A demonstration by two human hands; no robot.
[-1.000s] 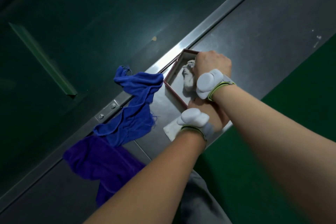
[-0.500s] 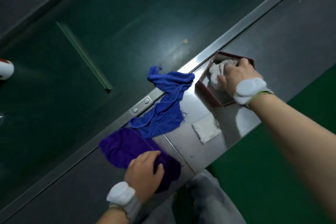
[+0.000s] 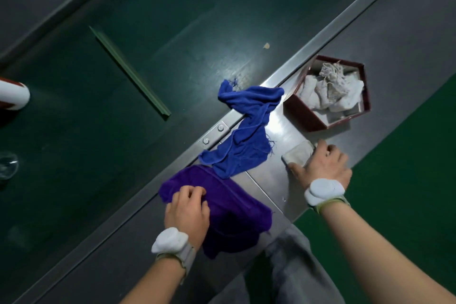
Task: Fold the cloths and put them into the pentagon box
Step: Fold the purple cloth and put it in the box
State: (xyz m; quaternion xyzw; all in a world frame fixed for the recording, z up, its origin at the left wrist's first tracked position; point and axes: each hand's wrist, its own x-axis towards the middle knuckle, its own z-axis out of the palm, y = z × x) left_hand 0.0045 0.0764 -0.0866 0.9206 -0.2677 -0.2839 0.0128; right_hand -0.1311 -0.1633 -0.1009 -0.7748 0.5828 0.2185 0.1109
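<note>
The dark red pentagon box (image 3: 301,113) stands on the steel ledge at the right, with a crumpled white cloth (image 3: 330,91) inside it. Below the box lies a small folded white cloth (image 3: 297,154); my right hand (image 3: 323,166) rests on its near edge, fingers spread over it. A loose blue cloth (image 3: 243,136) lies crumpled across the ledge's rail. A purple cloth (image 3: 234,207) lies rumpled nearer to me, and my left hand (image 3: 188,210) pinches its left edge.
The steel ledge (image 3: 385,57) runs diagonally, with a bolted bracket (image 3: 213,134) on its rail. Beyond the rail is a dark green belt (image 3: 148,44) bearing a green strip (image 3: 128,71). A red-and-white post (image 3: 12,96) is at the left edge. Green floor lies to the right.
My right hand left the box and came down onto the small folded white cloth. My left hand moved from beside the box to the purple cloth and gripped its edge.
</note>
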